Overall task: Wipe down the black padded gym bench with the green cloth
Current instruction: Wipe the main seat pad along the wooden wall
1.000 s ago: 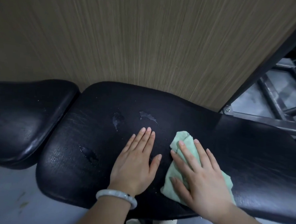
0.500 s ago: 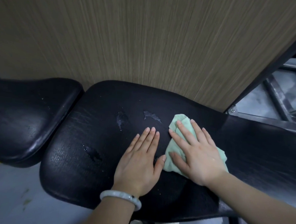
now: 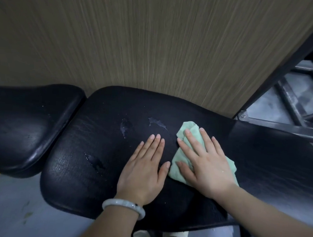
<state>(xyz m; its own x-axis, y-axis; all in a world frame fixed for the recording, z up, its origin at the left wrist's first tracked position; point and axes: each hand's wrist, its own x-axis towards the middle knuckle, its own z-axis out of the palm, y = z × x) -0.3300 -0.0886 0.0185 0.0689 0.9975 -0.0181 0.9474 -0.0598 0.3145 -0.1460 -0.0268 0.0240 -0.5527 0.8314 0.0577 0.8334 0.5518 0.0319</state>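
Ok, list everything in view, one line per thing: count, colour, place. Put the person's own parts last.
bench pad: one, black, long, across the middle, under both hands
seat pad: one, black, left of the long pad
wet patches: three, shiny, on the long pad left of and beyond the hands
green cloth: one, pale green, on the long pad under the right hand
wall panel: one, tan wood-grain, behind the bench
metal frame: grey bars, right, behind the bench
floor: grey, lower left
bracelet: one, pale, on the left wrist
left hand: flat on the pad
right hand: flat, pressing the cloth
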